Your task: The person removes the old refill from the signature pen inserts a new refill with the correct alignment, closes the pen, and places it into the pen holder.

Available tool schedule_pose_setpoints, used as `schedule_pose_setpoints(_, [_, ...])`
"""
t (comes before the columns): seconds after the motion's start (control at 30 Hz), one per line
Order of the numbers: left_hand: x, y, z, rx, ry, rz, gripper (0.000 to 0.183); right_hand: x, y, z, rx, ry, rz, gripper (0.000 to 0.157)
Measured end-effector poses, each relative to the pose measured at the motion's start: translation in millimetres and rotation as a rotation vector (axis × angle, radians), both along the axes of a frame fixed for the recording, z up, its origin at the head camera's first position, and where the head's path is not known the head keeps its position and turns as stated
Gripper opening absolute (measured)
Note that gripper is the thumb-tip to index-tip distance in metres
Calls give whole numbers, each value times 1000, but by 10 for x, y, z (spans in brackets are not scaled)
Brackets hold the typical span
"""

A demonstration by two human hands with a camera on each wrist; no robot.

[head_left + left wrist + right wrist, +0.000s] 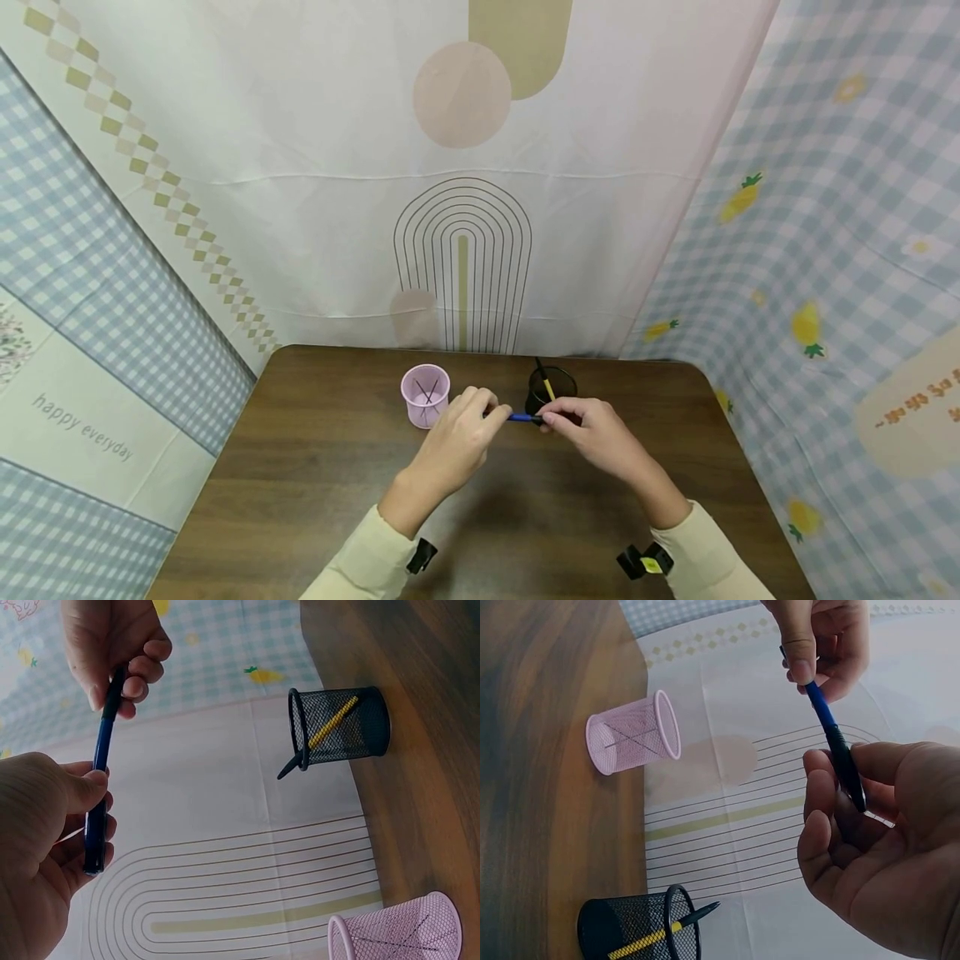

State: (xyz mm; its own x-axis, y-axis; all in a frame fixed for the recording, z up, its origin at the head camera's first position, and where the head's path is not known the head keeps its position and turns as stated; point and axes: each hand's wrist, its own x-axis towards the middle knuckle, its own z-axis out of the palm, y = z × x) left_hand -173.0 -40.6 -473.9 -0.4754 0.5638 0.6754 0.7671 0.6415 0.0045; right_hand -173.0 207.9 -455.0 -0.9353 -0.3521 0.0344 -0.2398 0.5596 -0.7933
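Note:
A blue pen (519, 417) with a black grip section is held between both hands, above the table. My left hand (459, 437) pinches the blue barrel between thumb and fingers. At the other end, my right hand (596, 435) has its thumb and fingers on the black part, as the right wrist view shows with the pen (823, 712) slanting down into that hand (900, 832). Just behind the right hand is a black mesh pen cup (379, 724). In it leans a yellow pen (330, 727), its black end poking over the rim.
A pink mesh pen cup (426, 419) with dark crossed lines on it stands beyond my left hand. Both cups are near the back edge of the brown wooden table (315, 467). Patterned cloth (337, 250) hangs behind the table and at both sides.

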Motion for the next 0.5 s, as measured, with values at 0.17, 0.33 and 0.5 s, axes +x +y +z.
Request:
schedule_pose_setpoints(0.17, [1,8,-11,-5,-2,4,27,-2,-1,-10,11,24,2,13])
schedule_pose_setpoints(0.33, [12,10,-5,-4,-5,6,27,13,-27,2,8,42,-20,10])
schedule_pose_setpoints(0.5, [21,6,1,10,-47,-5,23,25,-49,13,-3,106,-47,12])
